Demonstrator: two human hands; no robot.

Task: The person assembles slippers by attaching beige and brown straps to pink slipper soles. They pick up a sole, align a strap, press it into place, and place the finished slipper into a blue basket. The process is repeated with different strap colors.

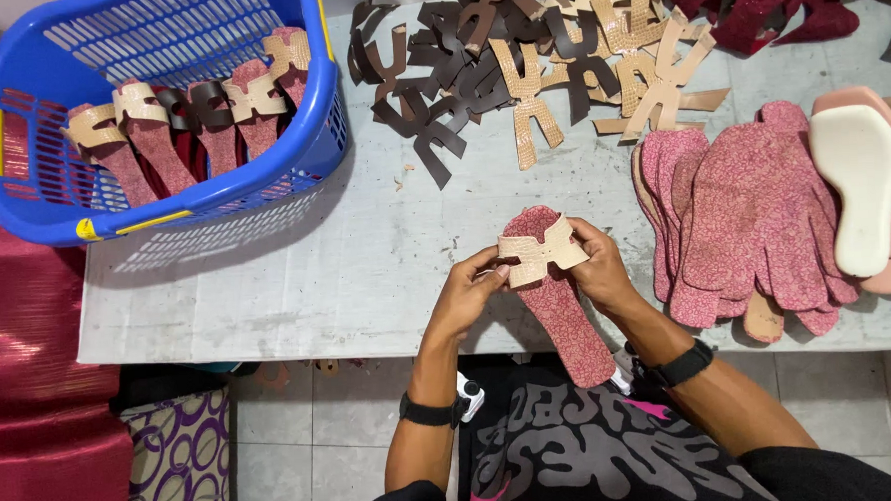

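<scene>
pink insole (567, 315) between both hands' grip, strap (538, 254) across

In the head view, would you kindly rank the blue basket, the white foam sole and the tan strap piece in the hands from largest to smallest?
1. Blue basket
2. White foam sole
3. Tan strap piece, held by the left hand and right hand

Over the counter (296, 277), left hand (467, 290) and right hand (598, 264) grip a pink insole (569, 320) with tan strap (538, 253); blue basket (22, 179) at ten o'clock.
</scene>
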